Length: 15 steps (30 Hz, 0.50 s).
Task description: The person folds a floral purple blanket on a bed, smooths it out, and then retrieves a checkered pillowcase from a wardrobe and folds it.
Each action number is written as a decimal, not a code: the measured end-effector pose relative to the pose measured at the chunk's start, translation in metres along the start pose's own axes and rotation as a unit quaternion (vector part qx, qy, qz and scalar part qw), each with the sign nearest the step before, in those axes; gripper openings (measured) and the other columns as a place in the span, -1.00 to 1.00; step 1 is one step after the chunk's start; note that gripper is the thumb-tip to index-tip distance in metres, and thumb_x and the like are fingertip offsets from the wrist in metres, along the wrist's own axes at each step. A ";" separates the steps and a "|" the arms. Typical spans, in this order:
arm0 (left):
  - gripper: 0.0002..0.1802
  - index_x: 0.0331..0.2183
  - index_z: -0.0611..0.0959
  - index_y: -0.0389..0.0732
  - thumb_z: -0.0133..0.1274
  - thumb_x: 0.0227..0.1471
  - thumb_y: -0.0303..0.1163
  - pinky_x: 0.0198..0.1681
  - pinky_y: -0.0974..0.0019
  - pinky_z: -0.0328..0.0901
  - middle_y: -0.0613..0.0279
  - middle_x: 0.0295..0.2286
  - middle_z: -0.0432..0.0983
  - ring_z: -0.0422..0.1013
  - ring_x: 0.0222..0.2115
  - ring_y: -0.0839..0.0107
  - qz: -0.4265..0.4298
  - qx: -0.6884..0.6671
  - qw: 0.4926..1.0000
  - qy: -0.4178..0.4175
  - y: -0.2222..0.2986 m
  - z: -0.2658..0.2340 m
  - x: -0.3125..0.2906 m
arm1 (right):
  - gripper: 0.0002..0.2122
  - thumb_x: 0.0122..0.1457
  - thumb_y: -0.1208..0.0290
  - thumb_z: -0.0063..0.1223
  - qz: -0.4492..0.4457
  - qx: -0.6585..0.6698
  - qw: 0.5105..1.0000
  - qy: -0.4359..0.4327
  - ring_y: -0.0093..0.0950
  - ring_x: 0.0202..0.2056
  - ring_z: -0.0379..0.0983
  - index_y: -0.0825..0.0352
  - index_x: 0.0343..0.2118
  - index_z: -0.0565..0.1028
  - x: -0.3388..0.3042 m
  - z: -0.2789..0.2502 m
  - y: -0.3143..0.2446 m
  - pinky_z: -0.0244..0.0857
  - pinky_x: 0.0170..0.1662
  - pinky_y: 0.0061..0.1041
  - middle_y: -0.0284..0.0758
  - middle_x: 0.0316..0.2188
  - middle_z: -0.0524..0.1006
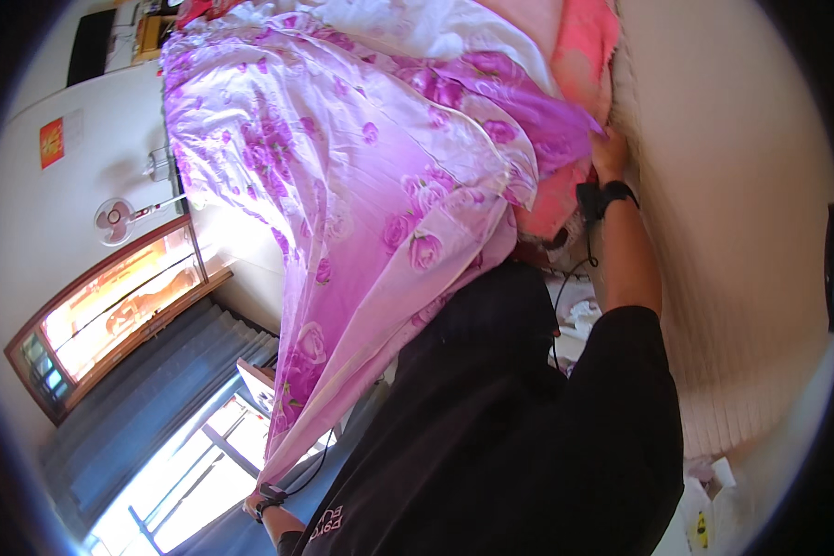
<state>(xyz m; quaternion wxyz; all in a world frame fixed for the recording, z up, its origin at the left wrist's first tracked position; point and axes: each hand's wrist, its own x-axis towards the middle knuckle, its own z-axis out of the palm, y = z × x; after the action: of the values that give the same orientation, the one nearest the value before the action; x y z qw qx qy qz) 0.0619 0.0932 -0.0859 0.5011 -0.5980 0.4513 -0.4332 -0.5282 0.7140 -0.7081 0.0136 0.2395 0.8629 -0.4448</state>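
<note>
A pink and purple rose-patterned duvet cover (394, 176) spreads over the bed and is pulled taut toward me in long folds. At the lower left, my left hand (253, 503) is closed around a gathered corner of it, well away from the bed. My right hand (609, 153), at the bed's right side, pinches another purple edge of the cover with bent fingers. White bedding (408, 30) lies crumpled at the far end, partly beneath the cover. Under my right hand shows a coral-pink sheet (579, 69). Each wrist wears a black band with a cable.
A beige ribbed wall or panel (713, 232) runs close along my right. On the left are a fan (116, 221), a wood-framed window (125, 306) and grey-blue curtains (148, 394). White bags (711, 510) sit at the lower right.
</note>
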 end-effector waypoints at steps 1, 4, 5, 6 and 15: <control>-0.51 -0.22 0.61 0.07 -0.10 -0.04 0.17 -0.41 0.35 0.30 0.44 -0.40 0.56 0.49 -0.36 0.47 0.020 0.062 0.998 0.010 0.004 -0.003 0.006 | -0.71 -0.04 0.35 0.10 -0.008 0.020 1.000 -0.010 -0.13 -0.29 0.47 0.35 -0.23 0.53 0.007 0.010 0.020 0.32 -0.19 -0.30 -0.06 -0.39 0.55; -0.49 -0.25 0.62 0.20 -0.16 -0.09 0.27 -0.39 0.27 0.28 0.47 -0.38 0.57 0.50 -0.36 0.44 0.041 0.085 0.995 0.015 -0.021 0.011 0.013 | -0.67 -0.04 0.41 0.10 0.048 0.103 0.991 -0.067 -0.22 -0.23 0.47 0.38 -0.16 0.49 -0.014 0.016 -0.034 0.29 -0.13 -0.38 -0.11 -0.30 0.55; -0.46 -0.27 0.63 0.19 -0.16 -0.12 0.31 -0.40 0.26 0.28 0.44 -0.40 0.57 0.50 -0.38 0.42 0.031 0.010 0.998 0.047 -0.035 0.018 0.018 | -0.65 -0.03 0.43 0.09 0.122 0.145 0.977 -0.100 -0.28 -0.20 0.46 0.40 -0.13 0.47 -0.021 0.012 -0.058 0.28 -0.11 -0.40 -0.13 -0.26 0.55; -0.42 -0.28 0.64 0.17 -0.14 -0.15 0.34 -0.39 0.26 0.30 0.42 -0.41 0.57 0.50 -0.38 0.40 0.031 0.095 0.994 0.033 -0.006 -0.015 -0.006 | -0.65 -0.03 0.43 0.09 0.110 0.142 0.980 -0.088 -0.28 -0.20 0.46 0.40 -0.13 0.47 -0.008 0.015 -0.032 0.28 -0.11 -0.40 -0.13 -0.26 0.55; -0.42 -0.16 0.59 0.07 -0.03 -0.11 0.25 -0.15 0.16 0.28 0.33 -0.24 0.55 0.46 -0.20 0.41 0.111 0.093 0.989 0.012 0.021 -0.126 -0.143 | -0.62 0.07 0.33 0.08 0.275 0.168 0.913 -0.248 -0.42 -0.37 0.45 0.28 -0.04 0.37 0.020 0.030 0.028 0.40 -0.40 -0.39 -0.35 -0.28 0.50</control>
<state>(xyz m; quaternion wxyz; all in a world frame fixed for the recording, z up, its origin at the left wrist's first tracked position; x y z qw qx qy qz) -0.0935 0.2047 -0.1008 0.5940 -0.4903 0.4786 -0.4217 -0.5401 0.7122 -0.7522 0.3088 0.3483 0.6439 -0.6073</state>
